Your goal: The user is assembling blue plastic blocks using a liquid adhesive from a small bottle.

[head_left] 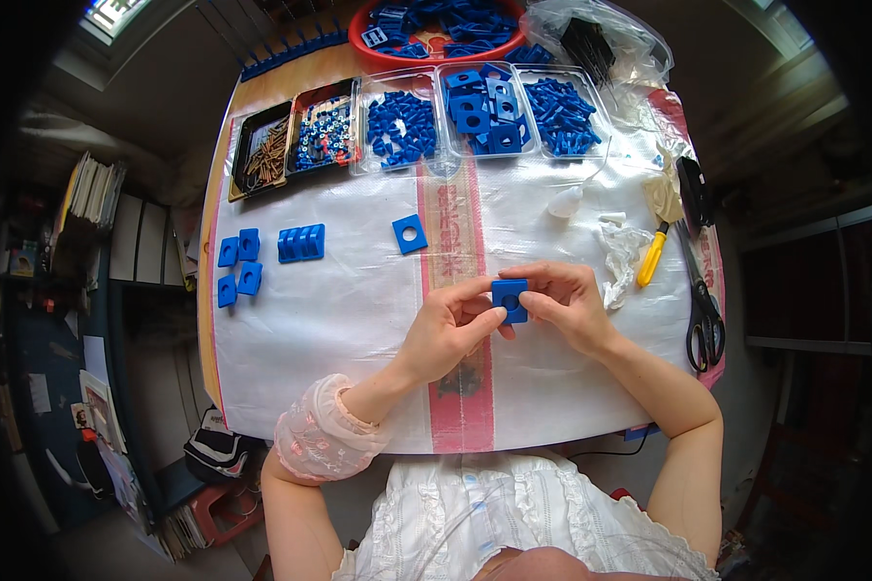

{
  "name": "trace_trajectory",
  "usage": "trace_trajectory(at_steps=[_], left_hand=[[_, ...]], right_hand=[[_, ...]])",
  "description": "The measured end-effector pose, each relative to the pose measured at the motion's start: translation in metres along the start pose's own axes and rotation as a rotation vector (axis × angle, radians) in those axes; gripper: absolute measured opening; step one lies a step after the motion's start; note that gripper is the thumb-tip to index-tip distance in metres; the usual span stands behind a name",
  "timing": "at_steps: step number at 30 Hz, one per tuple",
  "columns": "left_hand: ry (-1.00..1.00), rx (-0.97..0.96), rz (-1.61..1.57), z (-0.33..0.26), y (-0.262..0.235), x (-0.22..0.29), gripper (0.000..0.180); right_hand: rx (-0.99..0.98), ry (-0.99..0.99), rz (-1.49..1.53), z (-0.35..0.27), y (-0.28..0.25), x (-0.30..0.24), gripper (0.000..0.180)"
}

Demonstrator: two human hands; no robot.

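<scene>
Between my hands, above the middle of the table, is a square blue plastic plate [510, 289] with a round hole. My left hand [448, 327] pinches its left side with the thumb low on the face. My right hand [564, 302] grips the right side, its thumb near the hole and fingers along the top edge. Fingertips behind the plate are hidden. A similar holed plate [398, 233] lies flat just beyond my left hand. Farther left stands a tight row of blue pieces [301, 243], and beside it several loose blue pieces [249, 278] form a cluster.
Along the back stand black trays [238, 160] of brass-coloured and small mixed parts, then clear trays [358, 145] of blue parts. Behind them is a red basin [361, 44]. To the right lie crumpled white paper [622, 257], a yellow-handled tool [653, 258] and black-handled scissors [704, 329].
</scene>
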State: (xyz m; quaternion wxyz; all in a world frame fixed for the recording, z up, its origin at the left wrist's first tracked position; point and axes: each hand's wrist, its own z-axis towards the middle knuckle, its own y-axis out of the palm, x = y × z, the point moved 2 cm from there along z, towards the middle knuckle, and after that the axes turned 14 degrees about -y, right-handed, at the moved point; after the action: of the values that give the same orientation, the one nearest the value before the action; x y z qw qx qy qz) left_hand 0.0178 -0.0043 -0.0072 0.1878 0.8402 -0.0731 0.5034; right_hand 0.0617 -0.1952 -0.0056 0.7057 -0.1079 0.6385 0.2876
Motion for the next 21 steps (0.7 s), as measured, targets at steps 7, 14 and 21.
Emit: trace_trajectory(at_steps=[7,14,21], left_hand=[[0.026,0.008,-0.014,-0.0005,0.0012,0.0004,0.039],[0.011,0.004,0.015,-0.0001,0.0007,0.0000,0.038],[-0.017,-0.018,0.031,-0.0006,-0.0015,-0.0004,0.039]], right_hand=[[-0.005,0.009,0.014,0.0001,0.0000,-0.0005,0.030],[-0.001,0.008,-0.011,-0.0001,-0.0009,-0.0005,0.030],[0.024,0.022,-0.033,0.0013,0.0007,-0.0009,0.027]])
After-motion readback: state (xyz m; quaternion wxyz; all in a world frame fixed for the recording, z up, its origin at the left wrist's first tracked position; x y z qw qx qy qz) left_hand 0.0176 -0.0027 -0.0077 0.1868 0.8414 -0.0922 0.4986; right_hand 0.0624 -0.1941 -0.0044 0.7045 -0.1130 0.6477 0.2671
